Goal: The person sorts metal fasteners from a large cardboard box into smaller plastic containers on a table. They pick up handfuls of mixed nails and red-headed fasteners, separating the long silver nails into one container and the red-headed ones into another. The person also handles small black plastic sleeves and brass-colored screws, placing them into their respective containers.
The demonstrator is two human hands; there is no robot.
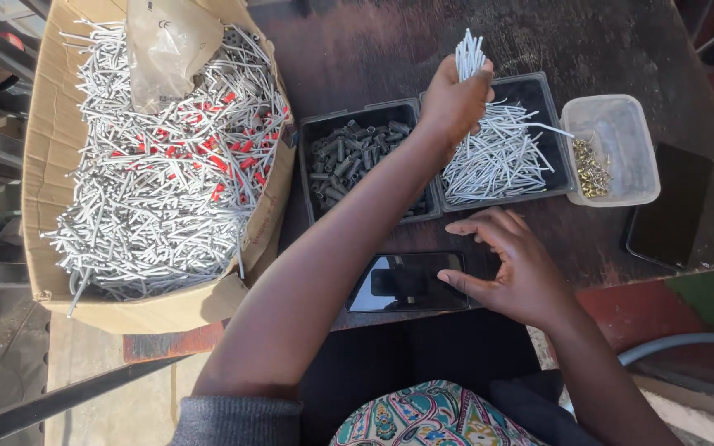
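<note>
I see the bundle of thin grey metal rods upper centre, standing upright in my left hand, which is closed round its lower end. The rods look light, stiff and slippery, best held mid-bundle. Below lies the black plastic tray of loose rods. My right hand, fingers spread and empty, hovers beside the dark phone; free tabletop lies lower right.

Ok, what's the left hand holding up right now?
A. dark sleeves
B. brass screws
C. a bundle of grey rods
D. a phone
C: the left hand is closed around a bundle of grey rods above the black tray of the same rods; the right hand is open near the phone.
</note>
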